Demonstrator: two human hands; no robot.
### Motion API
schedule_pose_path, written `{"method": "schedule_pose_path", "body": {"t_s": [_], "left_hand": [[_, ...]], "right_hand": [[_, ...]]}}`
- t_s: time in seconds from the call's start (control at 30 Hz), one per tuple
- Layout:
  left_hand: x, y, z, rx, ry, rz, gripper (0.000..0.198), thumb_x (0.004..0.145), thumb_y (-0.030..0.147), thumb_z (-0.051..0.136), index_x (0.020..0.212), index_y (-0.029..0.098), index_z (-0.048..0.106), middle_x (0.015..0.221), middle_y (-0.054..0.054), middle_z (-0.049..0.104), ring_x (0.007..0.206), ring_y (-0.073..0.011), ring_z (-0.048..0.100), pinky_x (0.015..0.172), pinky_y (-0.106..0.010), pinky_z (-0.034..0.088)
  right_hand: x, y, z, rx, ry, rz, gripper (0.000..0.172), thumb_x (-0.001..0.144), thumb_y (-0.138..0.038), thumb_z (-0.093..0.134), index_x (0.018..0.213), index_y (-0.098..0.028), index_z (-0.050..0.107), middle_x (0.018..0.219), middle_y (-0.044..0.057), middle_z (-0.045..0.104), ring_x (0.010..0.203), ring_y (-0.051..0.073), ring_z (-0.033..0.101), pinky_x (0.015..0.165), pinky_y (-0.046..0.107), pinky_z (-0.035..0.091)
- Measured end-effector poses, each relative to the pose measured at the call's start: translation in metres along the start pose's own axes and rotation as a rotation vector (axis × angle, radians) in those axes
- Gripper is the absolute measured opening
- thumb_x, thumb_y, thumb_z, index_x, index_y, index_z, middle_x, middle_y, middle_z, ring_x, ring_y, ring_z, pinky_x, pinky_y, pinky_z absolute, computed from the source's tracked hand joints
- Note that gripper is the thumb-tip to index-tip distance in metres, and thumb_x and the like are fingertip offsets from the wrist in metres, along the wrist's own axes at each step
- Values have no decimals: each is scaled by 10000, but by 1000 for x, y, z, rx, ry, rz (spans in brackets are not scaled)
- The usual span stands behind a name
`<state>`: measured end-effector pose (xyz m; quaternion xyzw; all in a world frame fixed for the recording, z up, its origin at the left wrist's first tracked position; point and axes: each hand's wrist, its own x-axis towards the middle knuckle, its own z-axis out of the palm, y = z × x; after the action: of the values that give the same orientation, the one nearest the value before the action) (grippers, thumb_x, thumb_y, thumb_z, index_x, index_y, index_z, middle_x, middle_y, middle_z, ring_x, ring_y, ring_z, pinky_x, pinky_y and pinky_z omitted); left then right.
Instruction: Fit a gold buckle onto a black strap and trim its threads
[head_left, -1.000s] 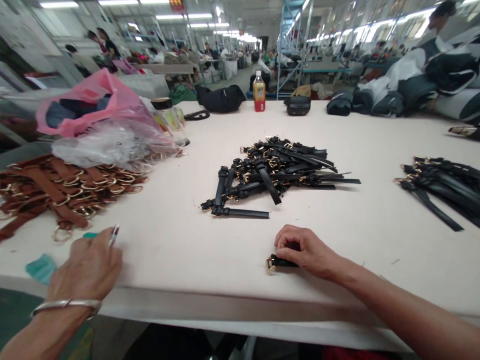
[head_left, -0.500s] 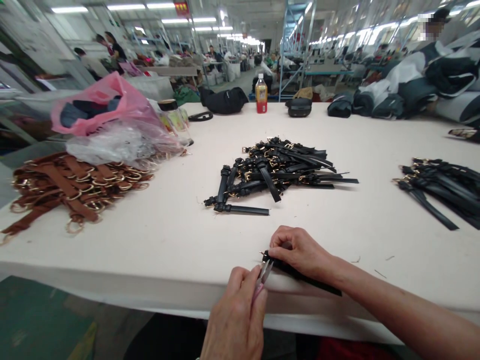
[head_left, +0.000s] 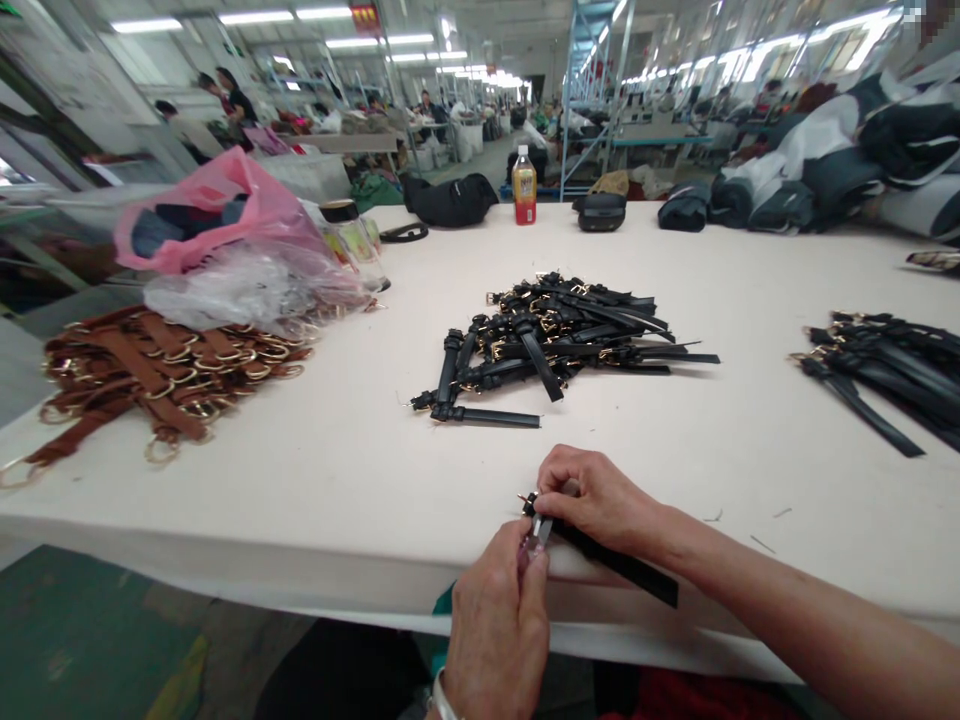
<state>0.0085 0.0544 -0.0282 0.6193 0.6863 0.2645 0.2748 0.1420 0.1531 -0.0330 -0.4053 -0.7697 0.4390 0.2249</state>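
My left hand (head_left: 501, 610) is closed around small thread snips (head_left: 540, 530) with a pinkish handle. Their blades reach up to the buckle end of a black strap (head_left: 619, 562) at the front edge of the table. With thumb and fingers pinched, my right hand (head_left: 589, 497) holds that strap near its gold buckle, and the strap's tail hangs toward the lower right. Exactly where the blade tips touch is hidden by my fingers. Beyond my hands lies a pile of black buckled straps (head_left: 551, 335).
Brown straps with gold rings (head_left: 150, 370) are heaped at the left, below a pink plastic bag (head_left: 202, 215). More black straps (head_left: 877, 370) lie at the right. A drink bottle (head_left: 523, 188) and a black case (head_left: 600, 212) stand at the back. Thread scraps dot the white table (head_left: 360, 480).
My left hand has moved right and slightly up, bringing the snips closer to my right fingers. The blades, apart before, now look nearly closed. My right hand still pinches the strap.
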Motion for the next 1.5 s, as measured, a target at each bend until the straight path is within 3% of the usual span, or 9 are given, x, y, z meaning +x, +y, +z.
{"method": "schedule_pose_path", "body": {"t_s": [0.33, 0.57, 0.73, 0.9, 1.1, 1.37, 1.5], "left_hand": [[1, 3, -1, -58, 50, 2, 205, 873, 205, 397, 905, 219, 599, 803, -57, 700, 720, -223, 649, 659, -327, 497], [2, 1, 1, -91, 39, -12, 232, 911, 221, 350, 975, 214, 573, 868, -58, 693, 773, -211, 643, 694, -331, 505], [2, -1, 2, -19, 22, -20, 242, 917, 218, 346, 1059, 178, 538, 959, -112, 671, 850, -268, 627, 748, -427, 489], [6, -2, 1, 79, 17, 7, 278, 925, 194, 309, 1102, 151, 519, 993, -151, 648, 888, -304, 627, 767, -488, 486], [8, -7, 0, 115, 14, 91, 244, 927, 193, 326, 1064, 185, 528, 969, -99, 655, 871, -237, 635, 792, -392, 506], [9, -6, -1, 157, 21, 134, 248, 917, 193, 336, 989, 198, 574, 857, -73, 666, 784, -216, 653, 721, -333, 525], [9, -7, -8, 176, 0, 151, 263, 913, 188, 346, 1049, 206, 571, 874, -66, 661, 790, -216, 647, 711, -327, 519]], "right_hand": [[-4, 1, 5, -152, 73, -153, 115, 771, -118, 593, 673, -176, 574, 808, -4, 571, 757, 118, 523, 684, 239, 393], [-4, 4, 11, 38, 145, -135, 177, 794, -148, 577, 624, -176, 540, 760, 6, 567, 713, 119, 532, 670, 248, 419], [-4, 4, 17, 57, 217, -92, 174, 797, -170, 587, 630, -175, 539, 760, 11, 569, 701, 120, 531, 673, 250, 426], [-7, 7, 19, -13, 250, -169, 127, 802, -148, 581, 680, -182, 580, 785, 12, 564, 745, 126, 539, 695, 250, 423], [-7, 9, 18, -31, 258, -208, 114, 800, -141, 582, 701, -191, 610, 815, 20, 575, 763, 131, 548, 712, 256, 434], [-4, 9, 15, 41, 225, -92, 156, 784, -158, 596, 631, -178, 567, 744, -1, 568, 715, 121, 542, 696, 255, 425], [-1, 5, 10, 11, 167, -25, 156, 771, -153, 601, 618, -171, 579, 727, -3, 569, 698, 116, 533, 684, 253, 411]]}}
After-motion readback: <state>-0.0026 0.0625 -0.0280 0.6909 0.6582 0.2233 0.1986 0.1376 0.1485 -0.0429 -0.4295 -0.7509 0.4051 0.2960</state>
